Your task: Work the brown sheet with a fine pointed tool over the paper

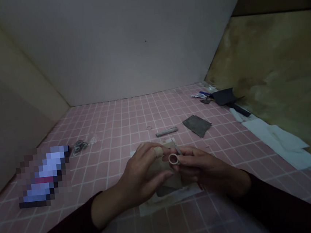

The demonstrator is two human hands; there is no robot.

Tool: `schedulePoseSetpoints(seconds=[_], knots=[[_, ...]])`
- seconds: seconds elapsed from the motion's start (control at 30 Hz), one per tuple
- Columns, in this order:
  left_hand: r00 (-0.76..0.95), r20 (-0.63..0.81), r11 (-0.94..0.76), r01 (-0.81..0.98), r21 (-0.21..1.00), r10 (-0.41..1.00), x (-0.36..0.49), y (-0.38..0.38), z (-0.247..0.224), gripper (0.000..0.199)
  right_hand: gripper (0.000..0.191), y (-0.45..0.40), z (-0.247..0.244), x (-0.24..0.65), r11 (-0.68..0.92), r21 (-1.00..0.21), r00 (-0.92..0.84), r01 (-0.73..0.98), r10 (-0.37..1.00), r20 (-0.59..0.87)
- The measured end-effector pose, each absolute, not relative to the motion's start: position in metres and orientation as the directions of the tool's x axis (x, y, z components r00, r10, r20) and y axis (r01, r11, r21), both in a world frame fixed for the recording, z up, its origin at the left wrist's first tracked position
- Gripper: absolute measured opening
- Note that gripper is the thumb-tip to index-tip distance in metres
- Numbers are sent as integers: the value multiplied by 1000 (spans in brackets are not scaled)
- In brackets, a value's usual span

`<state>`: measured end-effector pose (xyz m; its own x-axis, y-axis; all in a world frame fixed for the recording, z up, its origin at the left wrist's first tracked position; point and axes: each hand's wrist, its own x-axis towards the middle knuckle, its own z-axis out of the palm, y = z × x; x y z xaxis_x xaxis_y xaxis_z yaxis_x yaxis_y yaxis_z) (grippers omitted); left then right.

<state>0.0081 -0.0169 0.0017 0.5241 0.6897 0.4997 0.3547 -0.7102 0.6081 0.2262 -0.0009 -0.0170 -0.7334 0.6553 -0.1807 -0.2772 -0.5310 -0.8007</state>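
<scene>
A small pale ring [173,159] is pinched between the thumb and fingers of my right hand [201,162]. A thin, flat strip [176,146] stands up beside the ring, next to my right fingers. My left hand [145,168] is just left of the ring, its thumb and fingers apart and a tan band round one finger; its fingertips come close to the ring. Below both hands lie papers and a greyish sheet [169,188]. Beyond them are a grey roll [167,132], a dark rough sheet [197,125] and another thin ring [149,127].
A lit, pixelated device [44,176] lies at the left, beside a small bag of grey rings [79,146]. Toward the right wall are a black dustpan-like object [226,97] and white papers [279,141]. Walls bound the pink checked surface [112,120].
</scene>
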Motion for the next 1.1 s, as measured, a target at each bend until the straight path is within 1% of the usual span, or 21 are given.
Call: schedulePoseSetpoints(seconds=[0.17, 0.33, 0.43, 0.57, 0.67, 0.83, 0.93, 1.1], knots=[[541, 484, -700, 315, 641, 688, 9, -16, -4, 24, 19, -1, -22, 224, -546, -806, -765, -226, 613, -200], [563, 489, -701, 251, 668, 667, 10, -13, -10, 23, 24, -2, -29, 223, -542, -809, -776, -228, 602, -186], [546, 486, -684, 243, 687, 682, 11, -12, -11, 16, 26, -2, -32, 222, -537, -817, -783, -212, 594, -187], [479, 501, -663, 264, 701, 721, 10, -12, -12, 16, 26, -2, -30, 221, -521, -833, -752, -187, 621, -220], [423, 502, -641, 308, 703, 754, 9, -11, -12, 14, 20, -2, -29, 220, -533, -816, -718, -223, 656, -233], [369, 474, -596, 394, 699, 799, 5, -9, -15, 15, 20, 0, -31, 219, -549, -792, -677, -268, 692, -251], [344, 463, -574, 397, 716, 817, 4, -8, -18, 14, 20, 1, -30, 219, -547, -788, -672, -282, 699, -244], [336, 452, -558, 385, 735, 826, 3, -8, -21, 8, 24, 0, -28, 218, -519, -815, -641, -257, 723, -258]])
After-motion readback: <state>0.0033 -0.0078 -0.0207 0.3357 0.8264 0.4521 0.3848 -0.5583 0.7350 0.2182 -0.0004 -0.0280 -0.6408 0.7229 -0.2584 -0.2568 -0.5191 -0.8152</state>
